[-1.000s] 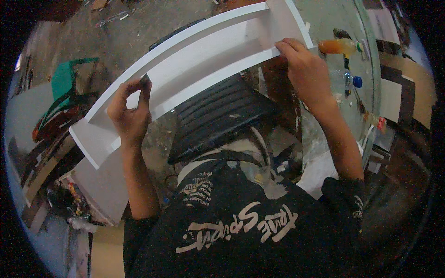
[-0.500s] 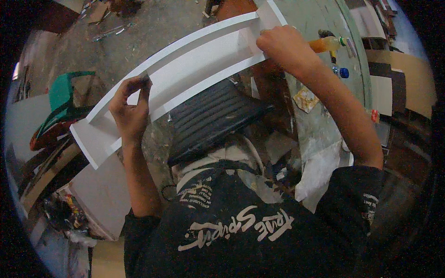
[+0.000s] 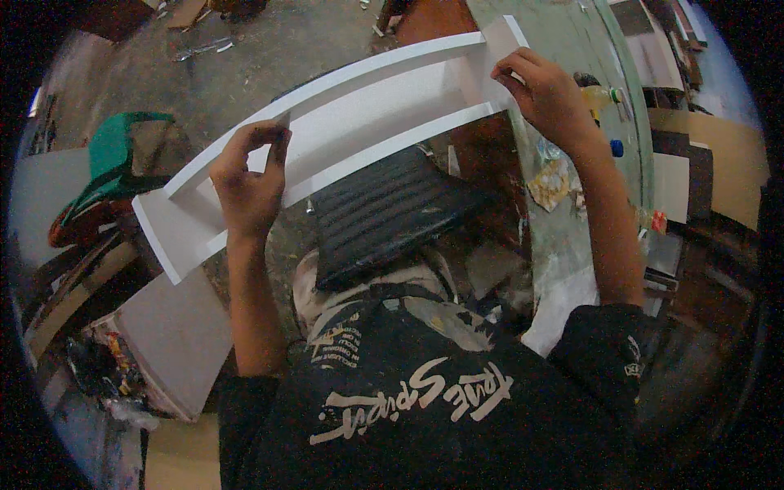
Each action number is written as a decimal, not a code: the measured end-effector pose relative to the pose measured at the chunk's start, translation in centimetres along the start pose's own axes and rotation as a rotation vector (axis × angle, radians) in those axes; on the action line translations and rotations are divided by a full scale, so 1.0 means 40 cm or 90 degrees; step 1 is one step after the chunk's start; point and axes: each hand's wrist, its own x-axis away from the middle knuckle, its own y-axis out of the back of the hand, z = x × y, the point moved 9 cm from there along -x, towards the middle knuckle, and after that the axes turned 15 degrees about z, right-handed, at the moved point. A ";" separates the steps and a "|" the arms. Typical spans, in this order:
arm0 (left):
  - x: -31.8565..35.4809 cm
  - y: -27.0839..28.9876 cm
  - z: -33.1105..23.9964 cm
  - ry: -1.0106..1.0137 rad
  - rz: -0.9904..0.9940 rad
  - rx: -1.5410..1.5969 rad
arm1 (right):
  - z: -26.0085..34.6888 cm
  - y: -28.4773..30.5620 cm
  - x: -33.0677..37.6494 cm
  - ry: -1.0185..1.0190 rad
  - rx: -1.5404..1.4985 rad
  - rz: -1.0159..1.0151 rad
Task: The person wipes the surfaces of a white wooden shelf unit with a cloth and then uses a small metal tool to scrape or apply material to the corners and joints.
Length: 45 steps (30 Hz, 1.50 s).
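A long white tray-like panel (image 3: 359, 102) with raised side strips and wider end boards lies slantwise before me, its far side strip slightly bowed. Over its left part, my left hand (image 3: 249, 171) is closed in a pinch on a small dark grey flat piece (image 3: 286, 120). That hand's wrist crosses the near side strip. At the right end board, my right hand (image 3: 547, 94) has curled fingers, with the fingertips by the board's edge; whatever they hold is hidden. Beneath the panel sits a black ribbed pad (image 3: 392, 212), close to my lap.
A green worktop (image 3: 563, 245) runs along the right, bearing a bottle of yellowish liquid (image 3: 600, 96), a blue-capped bottle (image 3: 616, 148) and a crumpled wrapper (image 3: 551, 184). On the left are a green chair-like object (image 3: 110, 151) and a pale board (image 3: 175, 335). Boards lean at the far right.
My right hand has shifted right, off the panel's inside corner to its end board. The panel and my left hand appear slightly further right in view; the left pinch stays closed.
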 end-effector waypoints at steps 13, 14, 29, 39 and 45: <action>0.018 0.021 0.027 0.008 -0.034 0.071 | 0.039 -0.106 0.090 -0.206 0.040 0.100; 0.015 0.018 0.027 0.007 -0.033 0.074 | 0.035 -0.105 0.090 -0.208 0.020 0.090; 0.008 0.013 0.046 0.017 -0.038 0.099 | 0.072 -0.135 0.073 -0.159 -0.034 0.031; 0.003 0.006 0.044 0.025 -0.032 0.096 | 0.116 -0.135 0.062 -0.127 -0.063 -0.011; 0.001 0.007 0.043 0.023 -0.028 0.098 | 0.153 -0.141 0.047 -0.095 -0.082 0.008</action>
